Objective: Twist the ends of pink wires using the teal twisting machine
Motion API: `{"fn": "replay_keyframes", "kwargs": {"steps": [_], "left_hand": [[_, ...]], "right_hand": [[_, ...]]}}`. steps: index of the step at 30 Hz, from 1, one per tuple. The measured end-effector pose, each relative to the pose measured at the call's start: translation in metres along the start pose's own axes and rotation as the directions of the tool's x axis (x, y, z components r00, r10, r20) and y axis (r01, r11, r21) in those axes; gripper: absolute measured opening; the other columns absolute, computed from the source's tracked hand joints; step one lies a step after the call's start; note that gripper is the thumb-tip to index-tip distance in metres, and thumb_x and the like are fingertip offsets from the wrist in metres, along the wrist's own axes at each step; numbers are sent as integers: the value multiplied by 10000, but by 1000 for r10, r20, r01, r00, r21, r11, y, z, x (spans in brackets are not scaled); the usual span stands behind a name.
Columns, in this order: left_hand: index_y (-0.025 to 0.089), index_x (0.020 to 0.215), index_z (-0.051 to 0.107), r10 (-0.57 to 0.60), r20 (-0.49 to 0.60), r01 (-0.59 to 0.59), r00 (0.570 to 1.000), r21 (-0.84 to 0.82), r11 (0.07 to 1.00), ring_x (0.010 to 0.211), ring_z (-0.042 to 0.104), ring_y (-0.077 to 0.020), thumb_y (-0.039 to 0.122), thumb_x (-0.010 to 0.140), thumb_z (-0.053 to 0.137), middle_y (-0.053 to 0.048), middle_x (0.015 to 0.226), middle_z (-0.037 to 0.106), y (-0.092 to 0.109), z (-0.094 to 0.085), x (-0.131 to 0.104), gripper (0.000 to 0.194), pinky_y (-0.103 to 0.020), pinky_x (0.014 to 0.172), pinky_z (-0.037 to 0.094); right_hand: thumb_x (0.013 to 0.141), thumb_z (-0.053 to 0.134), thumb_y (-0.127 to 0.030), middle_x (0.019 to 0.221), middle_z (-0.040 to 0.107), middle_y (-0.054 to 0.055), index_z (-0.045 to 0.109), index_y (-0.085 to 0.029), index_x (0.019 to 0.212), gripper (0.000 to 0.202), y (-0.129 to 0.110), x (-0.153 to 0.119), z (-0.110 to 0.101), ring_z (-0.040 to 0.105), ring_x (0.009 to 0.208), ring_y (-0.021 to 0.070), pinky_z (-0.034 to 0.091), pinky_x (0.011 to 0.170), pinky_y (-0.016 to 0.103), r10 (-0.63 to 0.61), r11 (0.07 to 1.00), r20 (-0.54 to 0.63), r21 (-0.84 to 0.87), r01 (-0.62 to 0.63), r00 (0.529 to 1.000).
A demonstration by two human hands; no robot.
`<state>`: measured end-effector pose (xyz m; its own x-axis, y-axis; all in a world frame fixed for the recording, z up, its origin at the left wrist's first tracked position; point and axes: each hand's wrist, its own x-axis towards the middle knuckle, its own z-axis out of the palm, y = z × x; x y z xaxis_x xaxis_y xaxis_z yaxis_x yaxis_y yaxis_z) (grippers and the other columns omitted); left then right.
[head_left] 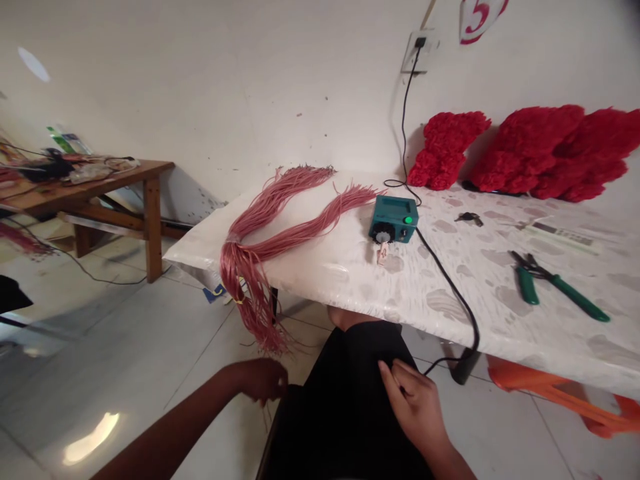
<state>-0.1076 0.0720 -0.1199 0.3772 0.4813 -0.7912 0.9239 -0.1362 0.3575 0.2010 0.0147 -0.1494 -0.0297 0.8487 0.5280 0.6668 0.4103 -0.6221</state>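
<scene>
My left hand [264,381] is closed beside my lap, below the hanging strands; a few thin strands dangle under it, and what its fingers grip is too small to make out. Over the dark cloth on my lap, my right hand [413,399] has its fingers curled together, with whatever is inside them hidden. A bundle of pink strands [300,230] lies across the left part of the table, gathered near the edge, its lower end hanging off. To its right stands a teal box [395,215] with a green button and a dial.
On the patterned table [450,300] lie green-handled pliers [563,283], keys [470,218] and a pale device [563,235]. Red fluffy shapes [530,150] stand against the wall. A black cable [453,287] crosses the table. A wooden table [153,220] stands left.
</scene>
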Motion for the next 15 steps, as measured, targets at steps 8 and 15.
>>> {"fn": "replay_keyframes", "kwargs": {"steps": [8,15], "left_hand": [[155,1192,637,210,-869,-60,449,205,977,1129,589,-271,264,1005,413,-113,1196,651,25,-146,-65,312,-427,995,434],[133,939,670,324,-868,41,377,365,930,1045,611,-245,280,919,661,-67,1029,665,18,-182,-45,149,-468,963,471]], "right_hand": [[984,548,-296,560,343,-45,346,-218,571,467,2,-1,1,381,450,105,303,490,267,-12,1000,-42,-13,11,999],[1002,521,-291,553,369,-36,376,-211,577,456,0,-2,0,441,475,116,336,503,259,16,1000,-35,19,-16,999]]}}
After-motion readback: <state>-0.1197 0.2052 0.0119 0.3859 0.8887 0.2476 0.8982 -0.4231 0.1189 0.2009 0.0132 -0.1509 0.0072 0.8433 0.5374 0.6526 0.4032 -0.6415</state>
